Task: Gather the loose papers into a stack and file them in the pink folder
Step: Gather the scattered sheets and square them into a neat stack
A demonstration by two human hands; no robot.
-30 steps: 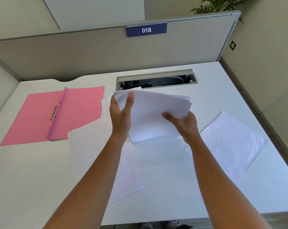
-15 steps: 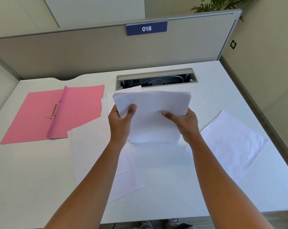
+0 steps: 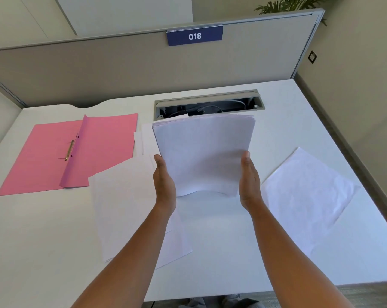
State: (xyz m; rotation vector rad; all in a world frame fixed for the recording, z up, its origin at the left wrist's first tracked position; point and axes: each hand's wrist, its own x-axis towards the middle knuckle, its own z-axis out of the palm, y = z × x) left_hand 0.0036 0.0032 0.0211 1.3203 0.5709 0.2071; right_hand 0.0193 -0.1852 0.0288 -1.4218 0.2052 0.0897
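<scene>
A stack of white papers [image 3: 202, 152] stands upright on its lower edge over the middle of the white desk [image 3: 43, 241]. My left hand [image 3: 164, 183] presses flat against its left side and my right hand [image 3: 249, 181] against its right side. The pink folder [image 3: 54, 156] lies open on the desk at the left, its gold fastener showing along the spine. Loose white sheets [image 3: 123, 207] lie flat under my left forearm, and more loose sheets [image 3: 305, 196] lie to the right of my right hand.
A cable tray opening [image 3: 209, 104] is set into the desk just behind the stack. A grey partition [image 3: 121, 70] with a blue "018" sign closes off the back. The desk's right edge drops to the floor by the wall.
The stack has been turned from tilted to upright and squared. Both hands slid from gripping it with thumbs in front to pressing flat against its two sides.
</scene>
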